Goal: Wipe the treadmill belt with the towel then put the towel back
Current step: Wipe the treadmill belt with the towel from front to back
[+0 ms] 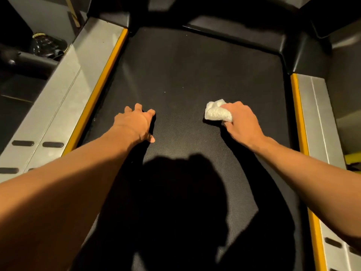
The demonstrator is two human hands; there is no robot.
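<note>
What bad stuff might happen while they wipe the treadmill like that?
The left hand leans on the belt; if the belt rolls, the person may slip forward. The right hand holds the towel bunched small, so spots could be missed. The person's shadow darkens the near belt and may hide dirt.

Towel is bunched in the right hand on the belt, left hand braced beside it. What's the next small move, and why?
Probably slide the right hand with the towel forward along the belt. The towel touches the belt, pale specks show farther up it, and the left hand rests spread on the belt.
</note>
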